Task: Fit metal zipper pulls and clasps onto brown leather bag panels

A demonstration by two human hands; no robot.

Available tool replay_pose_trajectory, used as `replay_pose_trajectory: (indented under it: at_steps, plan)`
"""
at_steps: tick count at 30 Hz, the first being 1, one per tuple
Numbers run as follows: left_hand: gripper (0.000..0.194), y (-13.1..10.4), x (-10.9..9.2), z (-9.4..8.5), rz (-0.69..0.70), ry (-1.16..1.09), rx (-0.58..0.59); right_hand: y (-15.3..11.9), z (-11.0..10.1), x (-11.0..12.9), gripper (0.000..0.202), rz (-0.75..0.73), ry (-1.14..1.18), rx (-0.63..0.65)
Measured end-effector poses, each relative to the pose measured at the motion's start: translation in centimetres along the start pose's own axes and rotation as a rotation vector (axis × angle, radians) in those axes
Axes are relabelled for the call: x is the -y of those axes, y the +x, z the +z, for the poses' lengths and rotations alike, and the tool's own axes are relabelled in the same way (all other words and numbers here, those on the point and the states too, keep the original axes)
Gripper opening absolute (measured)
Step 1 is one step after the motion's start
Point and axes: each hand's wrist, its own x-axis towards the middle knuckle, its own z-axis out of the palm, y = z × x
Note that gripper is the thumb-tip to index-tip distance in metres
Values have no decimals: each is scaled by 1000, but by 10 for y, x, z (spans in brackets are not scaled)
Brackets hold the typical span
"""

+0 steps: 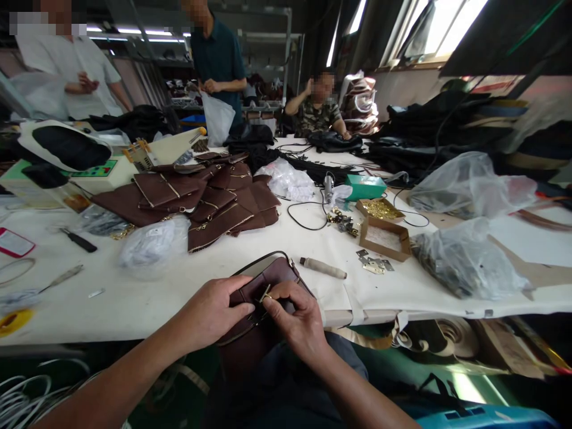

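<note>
A dark brown leather bag [272, 273] with a zipper along its edge rests against the table's front edge, partly over my lap. My left hand [218, 313] grips the bag's left side, thumb on top and fingers along the far edge. Between the thumb and forefinger of my right hand [297, 313] is a small gold-coloured metal piece [267, 296], held against the bag's face. Its exact kind is too small to make out. Just beyond the bag lies a tape-wrapped rod [324, 267].
Brown leather pieces with zippers [214, 196] are piled at centre left. Beyond the rod stand an open cardboard box [384, 253], flat metal plates [375, 262] and a box of gold fittings [379, 208]. Plastic bags [469, 262] lie right, an awl [62, 277] left. Several people are across the table.
</note>
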Motion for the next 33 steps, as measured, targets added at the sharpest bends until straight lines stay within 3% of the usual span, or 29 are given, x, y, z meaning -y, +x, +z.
replay_pose_trajectory:
  at_steps: [8,18,30,33]
  plan:
    - [56,-3,-10,6,32,-12,-2,-8,-5,13,10,-82,-47,-61]
    - [58,-6,-26,6,44,152,70,-7,-6,19,10,-145,-32,-51]
    - [54,-10,-24,6,34,136,96,-6,-16,27,12,-58,12,46]
    - [47,-8,-26,5,15,71,96,-10,-17,25,12,-73,11,20]
